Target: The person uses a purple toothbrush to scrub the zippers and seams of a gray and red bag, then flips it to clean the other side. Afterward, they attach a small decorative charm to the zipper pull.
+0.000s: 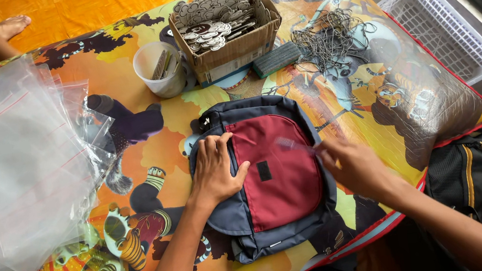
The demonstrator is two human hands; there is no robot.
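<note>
The small grey fabric backpack with a dark red front panel lies flat, front up, on the cartoon-printed orange mat. Its long axis runs away from the person, top end toward the brown cardboard box of round grey-and-white tags.

The left hand rests open, palm down, on the bag's left edge, apparently pinning it steady. The right hand is closed on a thin translucent brush-like tool, its tip over the red panel.

Adjacent: white plastic cup, tangle of grey cords, clear plastic bags, white plastic basket.
</note>
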